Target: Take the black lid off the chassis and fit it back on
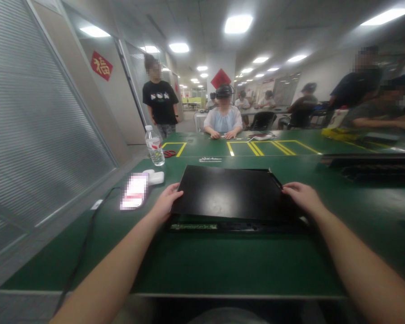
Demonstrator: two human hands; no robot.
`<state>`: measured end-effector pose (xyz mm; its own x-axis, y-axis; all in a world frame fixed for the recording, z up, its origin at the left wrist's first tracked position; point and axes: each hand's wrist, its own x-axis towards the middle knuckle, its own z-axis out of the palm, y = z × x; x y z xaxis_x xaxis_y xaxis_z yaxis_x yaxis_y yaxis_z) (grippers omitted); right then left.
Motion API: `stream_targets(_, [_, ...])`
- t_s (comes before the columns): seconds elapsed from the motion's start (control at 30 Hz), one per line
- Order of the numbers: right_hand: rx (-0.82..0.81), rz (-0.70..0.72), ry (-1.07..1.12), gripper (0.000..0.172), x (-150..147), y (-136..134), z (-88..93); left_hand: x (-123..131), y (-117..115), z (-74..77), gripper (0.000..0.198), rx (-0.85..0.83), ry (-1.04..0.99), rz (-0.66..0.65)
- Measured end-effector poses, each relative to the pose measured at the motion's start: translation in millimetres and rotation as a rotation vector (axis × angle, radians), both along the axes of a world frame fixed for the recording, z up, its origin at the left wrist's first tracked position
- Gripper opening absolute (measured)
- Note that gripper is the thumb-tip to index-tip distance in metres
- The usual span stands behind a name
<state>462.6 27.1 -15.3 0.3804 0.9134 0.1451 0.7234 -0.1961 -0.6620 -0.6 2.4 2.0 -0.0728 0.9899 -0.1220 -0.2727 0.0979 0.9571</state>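
A glossy black flat panel (226, 191) lies between my hands, slightly askew over a shallow black frame (273, 177) whose rim shows at the back right. Along the front edge, below the panel, runs a dark strip with a green circuit-board-like part (194, 227). My left hand (167, 202) is closed on the panel's left edge, thumb on top and fingers beneath. At the right edge my right hand (303, 196) is closed, its fingertips pinching where panel and frame meet. The fingers under both edges are partly hidden.
On the green table (239, 265) stand a water bottle (154, 146), a lit phone (134, 191), a white case (156, 177) and red scissors (169, 153). A black cable (87, 238) crosses the left side. Stacked black parts (381, 166) lie right. A person (223, 118) sits opposite.
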Motion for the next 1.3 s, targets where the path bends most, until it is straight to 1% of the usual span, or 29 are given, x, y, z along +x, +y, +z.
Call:
stream_targets(0.13, [0.020,-0.003,-0.009,0.025,2,1,-1.4,-2,2,-3.1,0.050,-0.004,0.009,0.008])
stream_targets(0.27, [0.003,-0.006,-0.003,0.026,1,-1,0.3,-3,4,-5.2,0.052,-0.013,0.001,0.010])
stream_targets(0.4, [-0.029,-0.006,0.014,0.026,0,-2,3.1,-2,3,-3.2,0.051,-0.014,-0.020,-0.010])
stream_targets(0.53, [-0.017,0.002,-0.001,0.025,0,-1,2.5,0,2,-0.4,0.053,-0.012,-0.043,-0.027])
stream_targets(0.67, [-0.001,0.009,0.010,0.026,0,-1,0.2,1,2,-0.6,0.056,-0.017,-0.025,-0.016])
stream_targets(0.83, [0.007,0.016,0.023,0.026,2,0,-1.7,2,2,-1.8,0.053,-0.010,-0.007,-0.004])
stream_targets(1.03, [-0.005,0.020,0.104,0.030,4,1,-2.6,5,0,-1.2,0.050,0.002,0.023,0.031])
stream_targets(1.13, [-0.024,0.023,0.127,0.033,5,2,-4.3,6,0,-2.1,0.049,0.010,0.024,0.021])
stream_targets(1.3, [0.000,0.027,0.110,0.029,7,4,-5.6,7,2,-3.2,0.049,0.019,0.002,-0.003])
